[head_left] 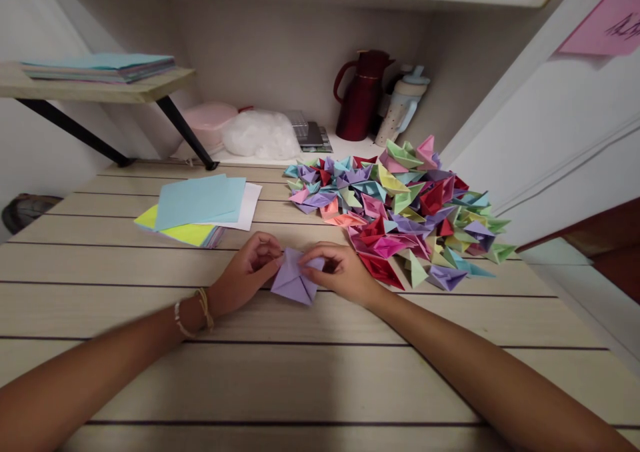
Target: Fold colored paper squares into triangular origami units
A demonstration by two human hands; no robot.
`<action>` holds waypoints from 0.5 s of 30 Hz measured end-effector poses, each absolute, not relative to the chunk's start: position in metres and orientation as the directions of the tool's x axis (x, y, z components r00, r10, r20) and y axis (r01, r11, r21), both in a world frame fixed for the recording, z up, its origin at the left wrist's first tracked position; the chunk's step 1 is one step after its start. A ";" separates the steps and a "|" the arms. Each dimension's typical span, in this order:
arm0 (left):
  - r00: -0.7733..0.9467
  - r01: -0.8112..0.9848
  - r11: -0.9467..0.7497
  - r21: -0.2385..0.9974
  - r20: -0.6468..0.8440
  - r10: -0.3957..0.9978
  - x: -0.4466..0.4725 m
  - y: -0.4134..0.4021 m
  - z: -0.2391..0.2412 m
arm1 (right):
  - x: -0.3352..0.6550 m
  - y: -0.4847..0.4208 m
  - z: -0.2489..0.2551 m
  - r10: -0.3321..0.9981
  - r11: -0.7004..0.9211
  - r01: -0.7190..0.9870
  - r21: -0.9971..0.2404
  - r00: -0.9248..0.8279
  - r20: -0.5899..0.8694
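Note:
Between my two hands is a folded piece of purple origami paper [296,288], roughly square, with creases meeting near its middle. My left hand [253,265] pinches its left corner between thumb and curled fingers. On the other side, my right hand [336,269] grips the upper right edge, thumb and fingertips closed on the paper. Just right of my right hand lies a heap of folded paper boats [400,205] in many colours. Beyond my left hand is a loose pile of paper sheets [200,202], light blue on top, with yellow and white showing.
A small raised shelf [165,87] with black legs holds a paper stack [100,69] at the left. Along the back stand a dark red jug [361,99], a bottle [400,109], a white plastic bag [261,135] and a pink container [207,122]. The table [210,385] is slatted wood.

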State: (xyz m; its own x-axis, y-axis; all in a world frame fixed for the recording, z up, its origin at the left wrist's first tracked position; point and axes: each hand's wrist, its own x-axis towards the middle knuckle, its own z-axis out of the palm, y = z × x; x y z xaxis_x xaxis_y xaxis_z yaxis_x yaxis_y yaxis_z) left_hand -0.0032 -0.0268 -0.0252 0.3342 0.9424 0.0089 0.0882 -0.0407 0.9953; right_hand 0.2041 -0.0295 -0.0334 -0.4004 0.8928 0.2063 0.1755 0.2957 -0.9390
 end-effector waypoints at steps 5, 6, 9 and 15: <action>0.360 0.064 -0.007 0.998 -0.017 0.933 -0.003 -0.028 -0.022 | 0.203 -0.030 -0.033 0.893 0.269 0.188 -0.944 -0.416 0.172; 0.377 0.064 -0.017 0.998 -0.008 0.926 -0.003 -0.029 -0.021 | 0.203 -0.029 -0.033 0.894 0.283 0.190 -0.940 -0.407 0.187; 0.434 0.082 -0.048 0.996 0.008 0.901 -0.003 -0.031 -0.020 | 0.203 -0.027 -0.037 0.903 0.303 0.182 -0.935 -0.369 0.220; 0.524 0.027 -0.049 0.998 0.027 0.851 -0.005 -0.033 -0.021 | 0.203 -0.024 -0.045 0.942 0.202 0.158 -0.967 -0.300 0.148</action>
State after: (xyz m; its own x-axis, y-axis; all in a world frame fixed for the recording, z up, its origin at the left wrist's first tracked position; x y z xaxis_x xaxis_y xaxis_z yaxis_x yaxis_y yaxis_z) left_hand -0.0055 -0.0330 -0.0213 0.5242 0.8512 0.0273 0.0275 -0.0489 0.9984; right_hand 0.2028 -0.0238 -0.0451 -0.2998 0.9425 0.1479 0.1581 0.2020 -0.9665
